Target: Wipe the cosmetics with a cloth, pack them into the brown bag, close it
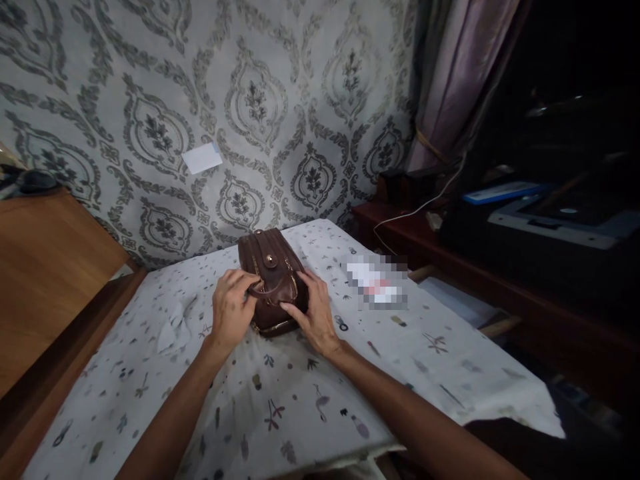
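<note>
A brown leather-look bag (274, 250) with gold zips and a round gold fitting lies on the patterned white cloth (285, 400). At its near left side, my left hand (234, 303) pinches a brown strap or handle of the bag between thumb and fingers. My right hand (316, 310) grips the bag's near right corner, thumb on top and fingers along the side. One zip runs along the bag's near edge, below my hands. The bag's underside and inside are hidden.
A crumpled white cloth (176, 327) lies to the left. A blurred-out white and red item (375, 283) is to the right. A wooden board (50, 267) borders the left side; a dark red shelf (395, 233) with a white cable (425, 210) stands at right. The patterned wall (280, 100) rises behind.
</note>
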Available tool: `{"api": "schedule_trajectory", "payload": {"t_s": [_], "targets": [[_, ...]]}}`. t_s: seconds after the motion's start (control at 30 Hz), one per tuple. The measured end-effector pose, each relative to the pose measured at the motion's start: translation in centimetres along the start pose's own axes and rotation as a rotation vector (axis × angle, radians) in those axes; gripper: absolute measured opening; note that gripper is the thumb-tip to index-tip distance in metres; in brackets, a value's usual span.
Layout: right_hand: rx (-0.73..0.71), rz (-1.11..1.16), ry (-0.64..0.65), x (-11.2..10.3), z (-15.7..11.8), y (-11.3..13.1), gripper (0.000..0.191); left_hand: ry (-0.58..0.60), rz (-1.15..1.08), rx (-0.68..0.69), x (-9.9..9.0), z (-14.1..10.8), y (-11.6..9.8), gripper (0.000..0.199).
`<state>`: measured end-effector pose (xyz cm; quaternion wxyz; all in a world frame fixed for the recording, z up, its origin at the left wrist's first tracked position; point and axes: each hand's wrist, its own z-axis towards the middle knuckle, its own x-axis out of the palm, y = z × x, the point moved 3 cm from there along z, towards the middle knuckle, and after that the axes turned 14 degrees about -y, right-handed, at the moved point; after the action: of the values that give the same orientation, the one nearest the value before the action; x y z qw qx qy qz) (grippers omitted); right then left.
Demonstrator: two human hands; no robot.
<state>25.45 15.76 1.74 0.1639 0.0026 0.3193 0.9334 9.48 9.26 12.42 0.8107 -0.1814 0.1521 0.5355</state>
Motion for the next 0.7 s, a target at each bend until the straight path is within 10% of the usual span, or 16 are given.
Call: {"api": "schedule_trajectory", "payload": {"t_s": [0.7], "targets": [[0.048, 0.028, 0.016, -0.3, 0.4, 0.0, 0.068, -0.007, -0.111, -0.254, 0.2, -2.9, 1.0, 0.031]]}}
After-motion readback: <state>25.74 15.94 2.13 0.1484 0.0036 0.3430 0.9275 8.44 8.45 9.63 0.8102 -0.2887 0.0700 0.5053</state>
